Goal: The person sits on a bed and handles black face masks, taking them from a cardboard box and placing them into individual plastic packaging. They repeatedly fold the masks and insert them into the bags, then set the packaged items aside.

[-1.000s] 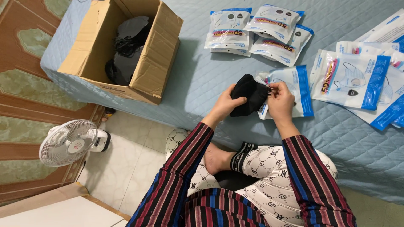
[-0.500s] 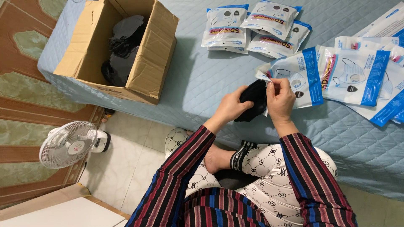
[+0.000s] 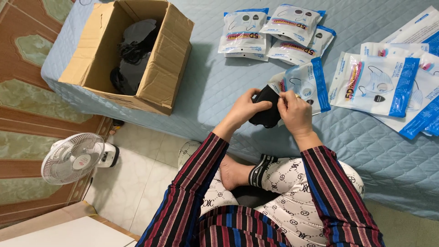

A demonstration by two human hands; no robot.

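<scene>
Quilted blue bedcover [image 3: 219, 87]: both hands, left hand [image 3: 244, 110] and right hand [image 3: 295, 112], grasp black fabric masks [image 3: 266, 110] at the clear blue-edged pouch [image 3: 306, 80] mouth (insertion unfinished); filled pouches [image 3: 274, 32] lie beyond the fingertips.

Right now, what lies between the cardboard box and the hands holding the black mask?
In the head view, only bare quilted blue bedcover lies between the cardboard box and the left hand; the pouch stacks sit farther back.

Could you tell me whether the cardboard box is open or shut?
Open: the cardboard box has its flaps up, and dark items show inside it.
</scene>
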